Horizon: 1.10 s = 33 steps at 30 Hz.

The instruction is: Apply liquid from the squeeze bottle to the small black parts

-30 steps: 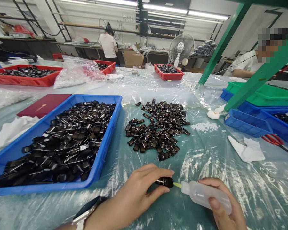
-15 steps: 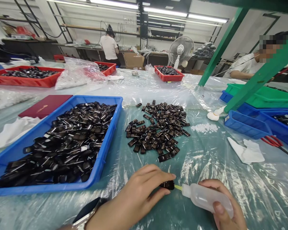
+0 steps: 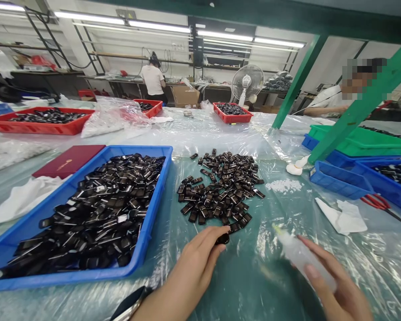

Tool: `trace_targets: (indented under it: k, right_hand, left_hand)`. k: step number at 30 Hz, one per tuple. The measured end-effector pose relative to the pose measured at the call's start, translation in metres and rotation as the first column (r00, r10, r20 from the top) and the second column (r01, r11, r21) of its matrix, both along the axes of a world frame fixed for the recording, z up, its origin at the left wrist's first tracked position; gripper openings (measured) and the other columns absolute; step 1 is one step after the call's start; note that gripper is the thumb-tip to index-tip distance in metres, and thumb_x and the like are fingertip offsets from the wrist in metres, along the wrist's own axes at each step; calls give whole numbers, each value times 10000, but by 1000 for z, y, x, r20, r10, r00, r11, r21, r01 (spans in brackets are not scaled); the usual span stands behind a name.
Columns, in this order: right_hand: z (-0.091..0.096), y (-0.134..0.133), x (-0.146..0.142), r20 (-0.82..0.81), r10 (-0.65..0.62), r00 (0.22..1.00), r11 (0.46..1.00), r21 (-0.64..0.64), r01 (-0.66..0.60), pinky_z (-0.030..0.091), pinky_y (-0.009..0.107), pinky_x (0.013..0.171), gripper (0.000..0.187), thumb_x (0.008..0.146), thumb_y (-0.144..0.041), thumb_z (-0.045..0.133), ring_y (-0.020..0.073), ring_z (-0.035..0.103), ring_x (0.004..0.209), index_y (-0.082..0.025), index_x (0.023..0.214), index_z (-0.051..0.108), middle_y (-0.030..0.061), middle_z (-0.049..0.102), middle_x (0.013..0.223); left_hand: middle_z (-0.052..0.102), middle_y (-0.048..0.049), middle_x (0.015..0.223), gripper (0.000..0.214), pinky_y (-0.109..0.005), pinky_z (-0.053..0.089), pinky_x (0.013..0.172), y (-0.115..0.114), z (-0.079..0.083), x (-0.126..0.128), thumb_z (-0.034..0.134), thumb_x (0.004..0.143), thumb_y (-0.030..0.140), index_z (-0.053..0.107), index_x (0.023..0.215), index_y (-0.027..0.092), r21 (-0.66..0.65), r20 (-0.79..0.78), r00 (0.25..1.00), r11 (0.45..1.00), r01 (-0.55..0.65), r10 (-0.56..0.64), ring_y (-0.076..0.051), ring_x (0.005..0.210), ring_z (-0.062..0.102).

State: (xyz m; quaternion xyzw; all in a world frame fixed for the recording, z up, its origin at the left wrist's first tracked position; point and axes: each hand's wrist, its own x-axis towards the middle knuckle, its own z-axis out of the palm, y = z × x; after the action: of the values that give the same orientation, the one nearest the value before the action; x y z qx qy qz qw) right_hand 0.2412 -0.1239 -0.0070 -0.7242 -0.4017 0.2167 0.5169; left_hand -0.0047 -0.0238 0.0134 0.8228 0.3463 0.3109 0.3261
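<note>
My left hand (image 3: 200, 254) pinches a small black glossy plastic piece (image 3: 223, 239) between thumb and fingers, at the near edge of a loose pile of similar dark pieces (image 3: 227, 178). The fingers cover most of that piece. In my right hand (image 3: 337, 281) is a translucent squeeze bottle (image 3: 304, 254) with a thin yellowish tip, slightly blurred. Its nozzle points up and left, apart from the held piece. A large blue tray (image 3: 150, 227) heaped with black pieces stands to the left of my left hand.
Small white bits (image 3: 285, 186) lie right of the pile, near a crumpled white cloth (image 3: 342, 217), red-handled scissors (image 3: 377, 201) and a small blue bin (image 3: 341, 180). A green post (image 3: 361, 100) slants over the right side. Two people work farther back.
My left hand has moved the black piece up and left toward the pile. The bottle has drawn away to the right, its tip leaving the piece. The view has tilted up a little.
</note>
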Motion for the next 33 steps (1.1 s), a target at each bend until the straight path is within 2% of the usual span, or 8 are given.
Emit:
trace_targets:
  k: [3,6,12,16,19,24,28,33]
  right_hand:
    - [-4,28,23,109,138,984,990,11,-140,519,430,943,466,871,-547,616,338,590,1228,-248,1228,638,107,686,1271]
    - [-7,52,35,217,205,955,979,-19,-205,533,418,908,430,894,-543,578,314,640,1159,-218,1173,610,128,710,1205]
    - [-8,59,59,394,296,870,955,-108,-276,571,468,778,535,804,-555,636,351,704,1001,-215,1214,594,142,733,1113]
    - [-1,83,101,520,336,785,941,-164,-295,562,467,780,364,907,-503,549,290,707,906,-231,1127,649,123,717,1080]
    - [2,118,123,600,358,715,934,-221,-281,553,410,794,265,964,-365,595,204,673,907,-187,1156,638,85,667,1146]
    - [-6,164,127,709,401,579,916,-305,-261,548,427,834,281,962,-314,614,223,654,1000,-201,1219,624,90,629,1240]
    - [-16,173,129,776,352,523,934,-326,-144,543,434,845,297,961,-316,616,229,650,1018,-207,1237,616,94,618,1262]
    - [-22,164,139,829,263,493,953,-304,3,547,425,835,300,959,-314,620,227,653,1008,-202,1237,616,96,621,1255]
  left_hand:
    - [649,-73,1219,270,-419,560,904,-4,-2,2,442,1022,145,536,1254,243,-86,-38,998,995,40,-44,-247,1094,646]
    - [673,-69,1173,268,-442,570,892,-6,0,4,471,1002,122,579,1216,241,-117,-80,988,985,124,-134,-258,1066,659]
    - [688,-83,1198,359,-420,590,847,-5,6,6,436,989,98,575,1275,266,-48,-101,971,976,215,-219,-274,1058,676]
    - [683,-93,1191,332,-414,589,836,-6,-2,5,422,997,126,561,1267,259,-11,-67,968,970,242,-242,-274,1039,679]
    - [694,-87,1142,335,-414,592,811,-7,-8,5,431,1002,154,523,1301,271,31,-55,966,967,253,-251,-275,996,683]
    - [692,-95,1148,319,-414,590,840,-6,-5,3,482,997,178,510,1306,254,49,-45,962,961,271,-269,-273,1013,676]
    - [687,-95,1167,319,-441,582,862,-6,-1,2,475,1000,168,503,1308,244,51,-21,970,969,241,-240,-278,1044,665]
    - [689,-84,1123,255,-408,571,876,-7,-1,3,468,1021,193,538,1264,225,77,21,973,970,229,-231,-252,1016,660]
